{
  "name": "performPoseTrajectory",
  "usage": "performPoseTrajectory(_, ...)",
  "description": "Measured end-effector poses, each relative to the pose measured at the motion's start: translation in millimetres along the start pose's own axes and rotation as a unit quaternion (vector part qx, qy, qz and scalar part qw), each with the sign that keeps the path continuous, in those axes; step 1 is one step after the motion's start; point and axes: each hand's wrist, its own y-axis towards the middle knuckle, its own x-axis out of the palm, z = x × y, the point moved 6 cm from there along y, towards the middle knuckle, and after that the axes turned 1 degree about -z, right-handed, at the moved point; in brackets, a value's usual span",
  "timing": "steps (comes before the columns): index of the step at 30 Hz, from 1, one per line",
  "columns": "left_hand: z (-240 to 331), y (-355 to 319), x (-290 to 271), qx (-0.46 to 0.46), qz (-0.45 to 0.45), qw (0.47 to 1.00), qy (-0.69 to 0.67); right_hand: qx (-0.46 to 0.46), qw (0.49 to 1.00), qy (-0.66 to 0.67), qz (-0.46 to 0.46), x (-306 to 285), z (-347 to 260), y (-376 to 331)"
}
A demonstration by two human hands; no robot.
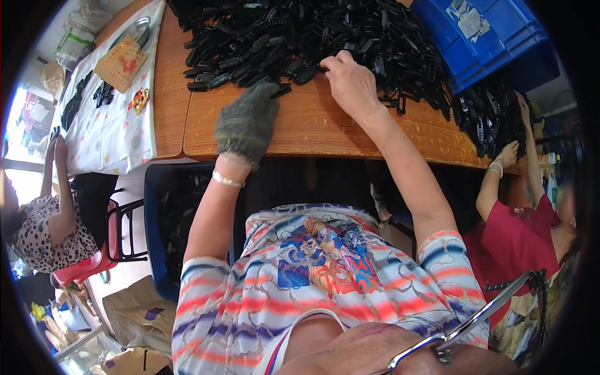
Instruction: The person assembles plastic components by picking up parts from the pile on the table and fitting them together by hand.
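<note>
A large heap of small, long black plastic parts point(269, 53) covers the far side of the wooden table. My left hand point(247, 122), in a dark grey-green knitted glove, is at the heap's near edge with its fingers closed. A black plastic part point(283, 89) sticks out at its fingertips. To the right, my bare right hand point(353, 84) reaches into the heap's near edge. Its fingers are curled in and bent together among the black parts; what they hold, if anything, is hidden.
A blue crate point(484, 40) stands tilted at the far right, beside more black parts point(484, 119). A co-worker in red point(515, 240) handles parts there. At left, another person point(53, 228) sits by a white-covered table point(128, 134). A blue bin point(164, 269) stands near my left arm.
</note>
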Motion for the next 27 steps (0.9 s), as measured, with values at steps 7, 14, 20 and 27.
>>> performPoseTrajectory(7, 13.2, 21.7, 14.7, 0.004, -0.021, 0.998, 0.053, 0.005, 0.997, -0.03, -0.068, 10.5, 0.7, -5.4)
performPoseTrajectory(14, 13.9, 1.4, 12.0, 0.051, -0.068, 0.996, -0.028, 0.062, 0.987, 0.122, -0.083, -9.0, -0.3, -27.2)
performPoseTrajectory(20, 9.4, -8.5, 7.8, -0.04, -0.016, 0.997, -0.064, 0.05, 0.992, 0.082, -0.086, -13.6, -3.1, -39.6)
performPoseTrajectory(27, 27.5, -5.0, 21.4, -0.023, -0.023, 0.999, -0.001, 0.03, 0.993, 0.09, -0.074, -25.3, -10.5, -45.0)
